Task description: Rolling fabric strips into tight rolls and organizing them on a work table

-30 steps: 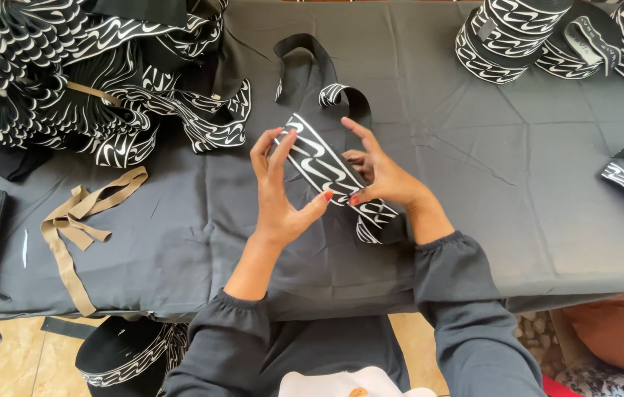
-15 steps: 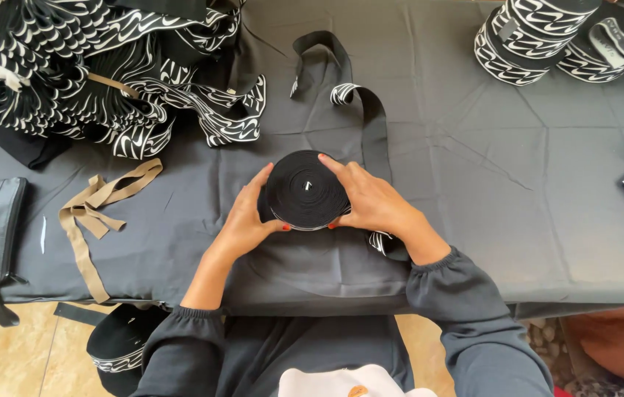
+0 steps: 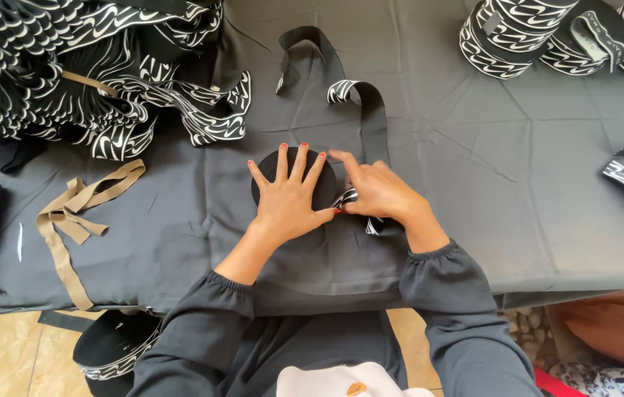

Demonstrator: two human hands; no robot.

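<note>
Left hand (image 3: pixel 288 197) lies flat with fingers spread wide on top of a round black roll of wound strap (image 3: pixel 268 180), pressing it down on the dark grey tablecloth (image 3: pixel 510 184), likely so the roll does not spring open. Right hand (image 3: pixel 378 192) sits just beside it and pinches the loose black strap with white wavy marks (image 3: pixel 368 110) where it comes off the roll; the fingertips hide the end, so I cannot tell how tight the grip is. That strap loops away up the table. A big heap of the same patterned strap (image 3: pixel 84 73) sits far left, a tan strap (image 3: pixel 77 213) lies near the edge, and finished rolls (image 3: pixel 510 37) stand at the top right.
</note>
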